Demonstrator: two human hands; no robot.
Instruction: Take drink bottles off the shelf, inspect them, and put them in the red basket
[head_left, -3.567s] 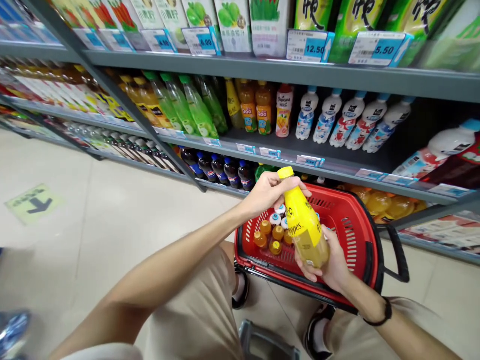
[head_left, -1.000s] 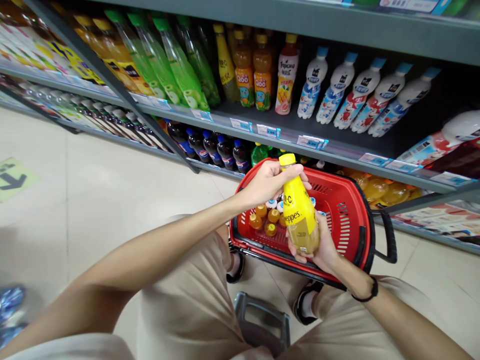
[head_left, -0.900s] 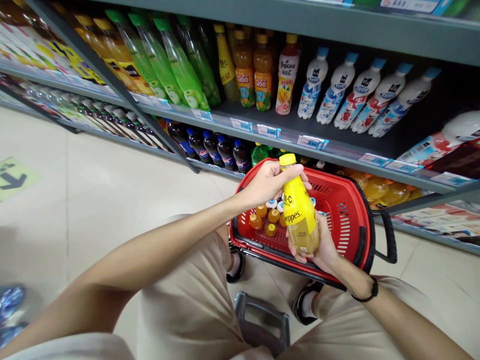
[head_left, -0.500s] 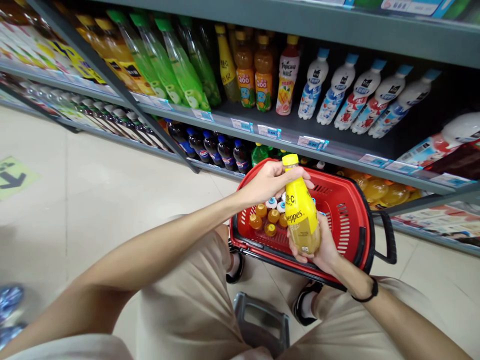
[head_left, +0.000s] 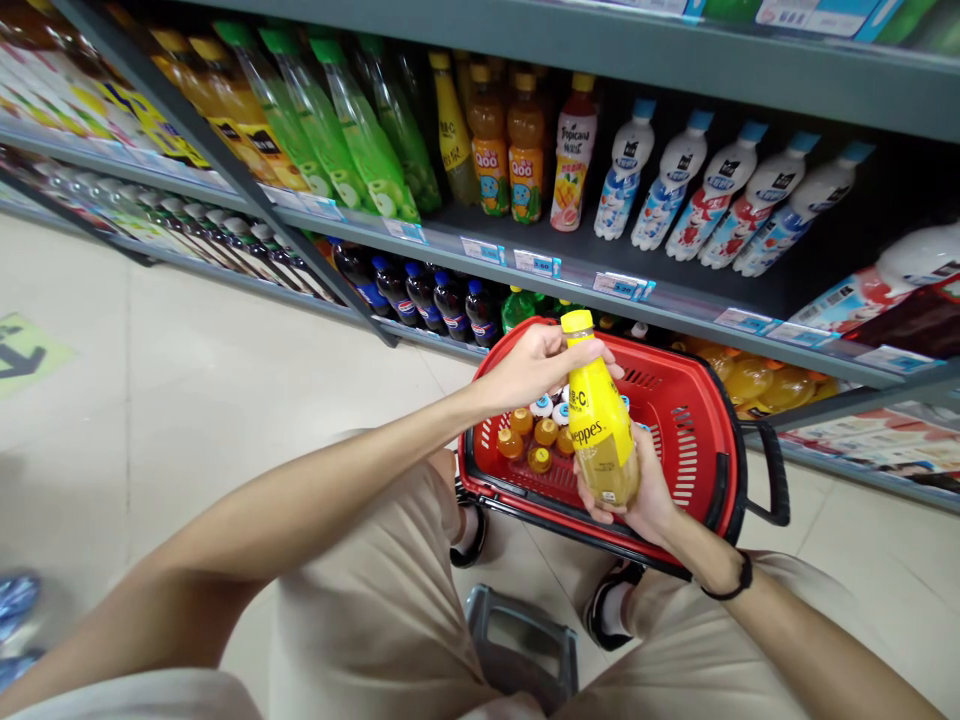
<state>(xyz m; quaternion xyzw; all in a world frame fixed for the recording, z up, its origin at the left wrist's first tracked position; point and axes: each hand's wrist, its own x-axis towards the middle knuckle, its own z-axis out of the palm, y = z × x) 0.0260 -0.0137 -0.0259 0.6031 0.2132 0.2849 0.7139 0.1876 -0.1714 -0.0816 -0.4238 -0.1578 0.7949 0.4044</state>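
A yellow Schweppes bottle [head_left: 598, 425] with a yellow cap is held upright over a red shopping basket [head_left: 697, 440]. My left hand [head_left: 536, 365] is closed round its neck just under the cap. My right hand [head_left: 645, 490] cups its base from below, fingers wrapped round it. Inside the basket stand several small bottles [head_left: 536, 440] with orange and white caps, partly hidden behind the yellow bottle.
Grey store shelves [head_left: 570, 270] run along the back with green, orange and white drink bottles, dark cola bottles lower down. The basket's black handle [head_left: 772, 480] sticks out right. My knees and a grey stool edge [head_left: 521, 640] are below. Tiled floor lies to the left.
Since 3.6 s ago the view has tilted down and the bottle has come more upright. In the last second both hands and the bottle barely move.
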